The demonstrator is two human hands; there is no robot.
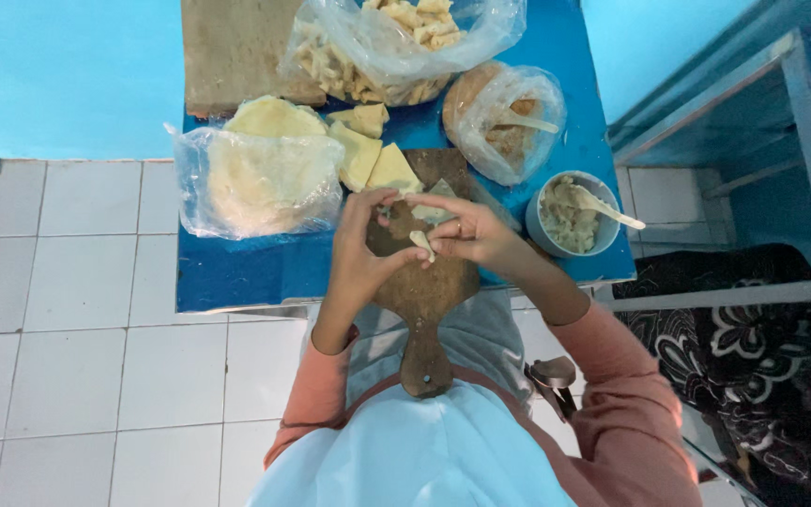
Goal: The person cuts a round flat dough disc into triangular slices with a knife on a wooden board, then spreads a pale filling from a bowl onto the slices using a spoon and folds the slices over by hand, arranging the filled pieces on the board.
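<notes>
both hands meet over the wooden paddle board [424, 291] on the blue table [237, 272]. left hand [359, 253] and right hand [471, 233] pinch one small pale dough piece [421, 243] between their fingertips, just above the board. folded pale wrappers [373, 155] lie beyond. bowl of filling with spoon [570, 214] stands right of the hands; bagged flat rounds [255, 178] left.

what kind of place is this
Probably a home kitchen or small food-prep spot: a blue table on white floor tiles, a wooden board, bagged dough wrappers and a bowl of filling, with both hands folding a pastry.
</notes>
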